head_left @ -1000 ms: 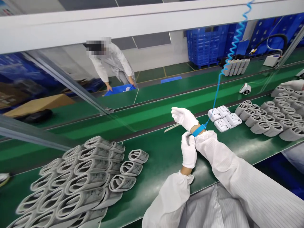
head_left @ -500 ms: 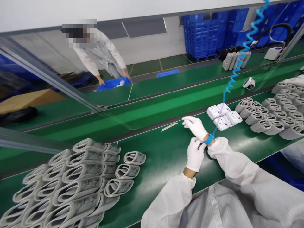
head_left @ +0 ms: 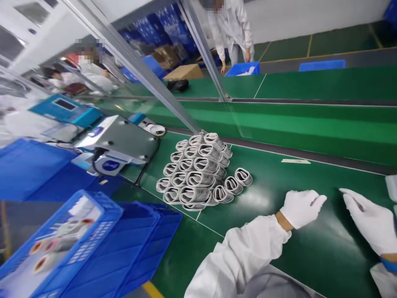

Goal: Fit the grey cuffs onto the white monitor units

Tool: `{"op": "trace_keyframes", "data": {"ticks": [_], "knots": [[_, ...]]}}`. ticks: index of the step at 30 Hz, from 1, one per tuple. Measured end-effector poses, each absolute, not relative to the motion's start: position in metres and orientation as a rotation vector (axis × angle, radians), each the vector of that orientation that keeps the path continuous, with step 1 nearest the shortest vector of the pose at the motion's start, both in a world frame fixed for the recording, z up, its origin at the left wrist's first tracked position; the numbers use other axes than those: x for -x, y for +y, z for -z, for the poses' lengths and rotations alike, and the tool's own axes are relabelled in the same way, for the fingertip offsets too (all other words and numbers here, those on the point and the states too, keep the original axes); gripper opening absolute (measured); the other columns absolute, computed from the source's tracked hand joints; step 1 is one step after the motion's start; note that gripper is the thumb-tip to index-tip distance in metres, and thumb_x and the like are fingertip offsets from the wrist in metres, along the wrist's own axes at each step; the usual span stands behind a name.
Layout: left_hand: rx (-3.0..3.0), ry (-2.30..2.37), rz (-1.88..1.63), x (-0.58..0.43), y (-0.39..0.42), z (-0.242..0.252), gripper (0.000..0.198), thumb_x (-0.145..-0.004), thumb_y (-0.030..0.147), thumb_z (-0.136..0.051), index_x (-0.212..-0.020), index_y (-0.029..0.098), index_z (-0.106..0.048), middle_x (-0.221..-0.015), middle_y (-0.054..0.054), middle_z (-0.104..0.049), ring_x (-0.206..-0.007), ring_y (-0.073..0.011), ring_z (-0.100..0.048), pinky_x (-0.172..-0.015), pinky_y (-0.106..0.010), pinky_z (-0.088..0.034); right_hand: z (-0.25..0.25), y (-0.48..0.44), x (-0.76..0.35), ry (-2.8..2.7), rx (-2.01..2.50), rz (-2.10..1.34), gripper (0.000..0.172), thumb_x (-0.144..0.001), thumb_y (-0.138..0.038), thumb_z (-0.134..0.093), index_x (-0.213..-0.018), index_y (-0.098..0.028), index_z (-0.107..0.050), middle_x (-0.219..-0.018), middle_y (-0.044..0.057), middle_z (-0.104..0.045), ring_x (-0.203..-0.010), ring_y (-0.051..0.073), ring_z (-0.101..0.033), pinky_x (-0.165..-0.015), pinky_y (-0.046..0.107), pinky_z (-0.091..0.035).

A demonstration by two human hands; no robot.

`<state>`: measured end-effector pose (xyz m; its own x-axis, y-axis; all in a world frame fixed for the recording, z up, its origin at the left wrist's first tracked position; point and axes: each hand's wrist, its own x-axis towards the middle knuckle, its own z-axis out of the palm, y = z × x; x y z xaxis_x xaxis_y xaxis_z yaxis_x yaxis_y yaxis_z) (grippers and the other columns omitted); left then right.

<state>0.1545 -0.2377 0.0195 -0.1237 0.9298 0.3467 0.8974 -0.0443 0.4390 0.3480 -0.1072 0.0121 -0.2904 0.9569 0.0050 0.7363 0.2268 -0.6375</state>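
White gloves cover the left hand (head_left: 302,209) and the right hand (head_left: 369,219), and a blue wrist strap (head_left: 390,265) shows just behind the right fingers. A dark green belt (head_left: 310,256) lies beneath both sets of fingers. Beyond the left fingers, rolled cuffs (head_left: 195,174) are pale grey with white edges and dark printed markings. Farther left, a bright blue crate (head_left: 89,244) shows a lattice pattern.

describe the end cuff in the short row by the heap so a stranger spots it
On the dark green workbench surface, find the heap of rolled grey cuffs. Three cuffs sit in a short row off its right side, towards the white-gloved left hand. The end cuff is the one farthest from the heap and closest to that hand.
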Motion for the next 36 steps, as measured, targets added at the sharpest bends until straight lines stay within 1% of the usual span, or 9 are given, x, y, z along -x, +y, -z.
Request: {"op": "trace_keyframes", "data": {"ticks": [5, 8, 10, 14, 18, 23, 27, 31, 36], "knots": [[-2.025, 2.171, -0.919, -0.143, -0.235, -0.016, 0.028, -0.100, 0.027, -0.052, -0.085, 0.025, -0.076, -0.064, -0.001, -0.067, -0.054, -0.0148, -0.056, -0.051, -0.033, -0.021, -0.003, -0.109, -0.342, -2.176, 1.585, -0.674, 0.038, -0.084, -0.073, -0.052, -0.106, -0.053, -0.076, -0.088, 0.009, -0.081, -0.064, 0.031, -0.071, -0.065, 0.056, -0.053], [-2.002, 2.229, -1.057, -0.145, -0.235, -0.017, 0.039, -0.104, 0.036, -0.054, -0.072, 0.024, -0.071, -0.059, 0.000, -0.064, -0.053, -0.0131, -0.057, -0.053, -0.032, -0.028, -0.012, -0.114, -0.336, -2.188, 1.530, -0.654, 0.037, -0.089, -0.062, -0.055, -0.112, -0.045, -0.077, -0.081, 0.006, -0.080, -0.079, 0.033, -0.077, -0.075, 0.052, -0.057], [-1.967, 2.223, -1.150, -0.146, -0.236, -0.019, 0.041, -0.106, 0.033, -0.054, -0.069, 0.022, -0.068, -0.061, 0.000, -0.067, -0.054, -0.0124, -0.059, -0.056, -0.030, -0.033, -0.024, -0.120, -0.332, -2.178, 1.346, -0.658, 0.037, -0.092, -0.051, -0.056, -0.112, -0.032, -0.080, -0.100, 0.008, -0.082, -0.089, 0.032, -0.078, -0.082, 0.048, -0.059], [-1.921, 2.180, -1.398, -0.135, -0.228, -0.025, 0.028, -0.104, 0.026, -0.056, -0.083, 0.019, -0.073, -0.075, -0.005, -0.075, -0.063, -0.0157, -0.066, -0.066, -0.029, -0.043, -0.039, -0.114, -0.330, -2.095, 1.260, -0.545, 0.043, -0.100, -0.039, -0.048, -0.126, -0.018, -0.075, -0.083, 0.008, -0.075, -0.075, 0.023, -0.071, -0.079, 0.038, -0.057], [-1.835, 2.424, -1.565, -0.100, -0.245, -0.049, 0.022, -0.100, 0.031, -0.061, -0.107, 0.014, -0.074, -0.095, -0.014, -0.078, -0.088, -0.0257, -0.072, -0.085, -0.037, -0.049, -0.038, -0.114, -0.336, -2.006, 1.174, -0.531, 0.042, -0.102, -0.033, -0.047, -0.134, -0.016, -0.068, -0.095, 0.009, -0.074, -0.083, 0.021, -0.070, -0.088, 0.037, -0.058], [-1.366, 3.212, -0.636, -0.052, -0.322, -0.084, 0.079, -0.083, 0.056, -0.079, -0.140, 0.006, -0.055, -0.132, -0.027, -0.065, -0.122, -0.0459, -0.061, -0.104, -0.060, -0.046, -0.026, -0.140, -0.320, -1.991, 0.973, -0.725, 0.049, -0.096, -0.027, -0.055, -0.144, -0.019, -0.060, -0.118, 0.012, -0.072, -0.104, 0.026, -0.070, -0.098, 0.046, -0.057], [-1.576, 2.996, -0.091, -0.049, -0.341, -0.078, 0.070, -0.084, 0.030, -0.077, -0.146, 0.009, -0.051, -0.140, -0.025, -0.059, -0.111, -0.0433, -0.065, -0.093, -0.055, -0.053, -0.022, -0.162, -0.299, -2.050, 0.814, -0.933, 0.067, -0.099, -0.031, -0.056, -0.162, -0.024, -0.038, -0.146, 0.015, -0.059, -0.126, 0.028, -0.064, -0.107, 0.051, -0.054], [-1.995, 2.524, -0.604, -0.088, -0.318, -0.058, 0.060, -0.088, 0.015, -0.067, -0.146, 0.015, -0.052, -0.136, -0.020, -0.062, -0.120, -0.0365, -0.066, -0.099, -0.049, -0.055, -0.025, -0.187, -0.287, -2.143, 0.639, -1.153, 0.095, -0.091, -0.047, -0.073, -0.169, -0.024, -0.023, -0.169, 0.018, -0.034, -0.151, 0.033, -0.044, -0.121, 0.054, -0.042], [-2.335, 2.080, -0.943, -0.138, -0.284, -0.042, 0.065, -0.084, -0.002, -0.052, -0.146, 0.016, -0.048, -0.136, -0.019, -0.064, -0.126, -0.0321, -0.066, -0.104, -0.045, -0.056, -0.035, -0.202, -0.291, -2.099, 0.657, -1.364, 0.099, -0.077, -0.040, -0.088, -0.162, -0.027, -0.038, -0.156, 0.012, -0.054, -0.140, 0.032, -0.057, -0.118, 0.047, -0.047]]}}
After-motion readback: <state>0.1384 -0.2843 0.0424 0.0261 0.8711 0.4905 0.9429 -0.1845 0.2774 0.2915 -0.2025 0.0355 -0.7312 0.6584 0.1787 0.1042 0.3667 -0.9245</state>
